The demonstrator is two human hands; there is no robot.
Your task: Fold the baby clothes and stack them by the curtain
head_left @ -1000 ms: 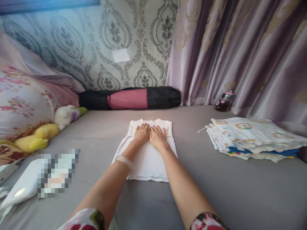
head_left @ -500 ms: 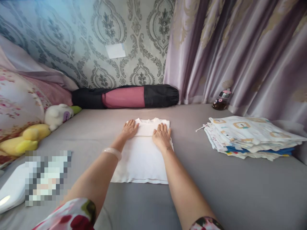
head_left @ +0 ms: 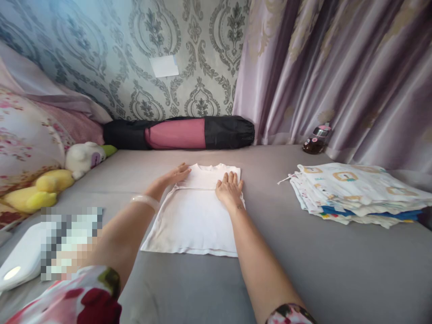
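A white shirt (head_left: 199, 220) lies flat on the grey bed sheet (head_left: 189, 283), its neckline at the far end and a folded band across its upper part. My right hand (head_left: 230, 188) rests palm down on the upper right of the shirt, fingers spread. At the upper left edge, my left hand (head_left: 178, 173) is turned on its side, fingers stretched out and touching the cloth; its palm is hidden. A pale bangle (head_left: 146, 201) circles my left wrist.
To the right lies a stack of folded clothes (head_left: 357, 189), with a dark bottle (head_left: 315, 140) behind it. A black and pink roll (head_left: 178, 133) lies along the wall. Plush toys (head_left: 83, 158) and a white device (head_left: 29, 254) are at the left.
My left hand has tilted from flat onto its side and shifted slightly left, its forearm swinging outward. More of the shirt's lower left corner shows. My right hand stays on the shirt.
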